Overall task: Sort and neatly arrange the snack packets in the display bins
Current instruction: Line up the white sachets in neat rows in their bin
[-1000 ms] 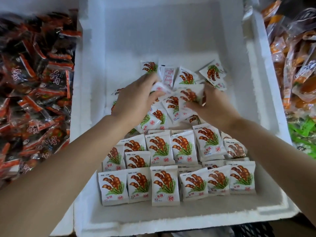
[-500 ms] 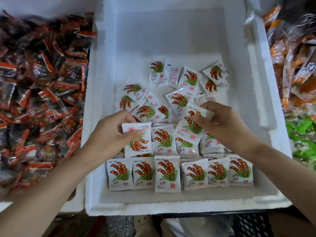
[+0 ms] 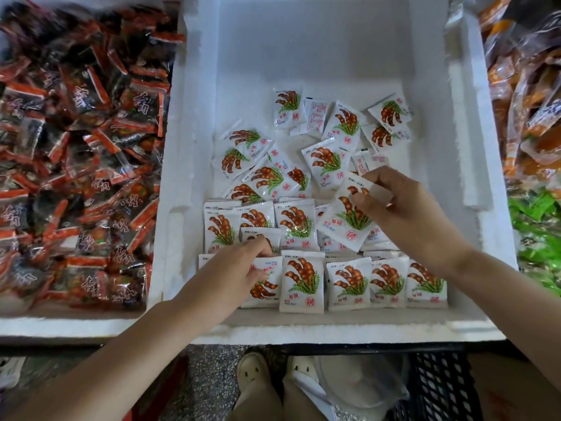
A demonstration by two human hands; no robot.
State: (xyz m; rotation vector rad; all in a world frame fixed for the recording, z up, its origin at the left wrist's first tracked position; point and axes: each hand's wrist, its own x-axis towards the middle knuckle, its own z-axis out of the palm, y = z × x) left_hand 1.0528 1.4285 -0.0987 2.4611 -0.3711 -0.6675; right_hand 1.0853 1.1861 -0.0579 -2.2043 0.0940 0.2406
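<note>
Filling in the second row, looks like. Pinching a tilted packet (image 3: 343, 229) by its top corner with the right hand (image 3: 403, 214), dangling it below the grip over a gap in the foam bin (image 3: 334, 332). Clutching an upside-down packet (image 3: 267, 285) with the left hand (image 3: 230, 275), front row. Probably needing to flip that one next.

A snack shop: white foam bins (image 3: 334, 332) side by side, heaped with loose red-black packets (image 3: 76, 147) left, white packets (image 3: 300, 281) middle, orange packets (image 3: 528, 101) and green packets (image 3: 537, 232) right
</note>
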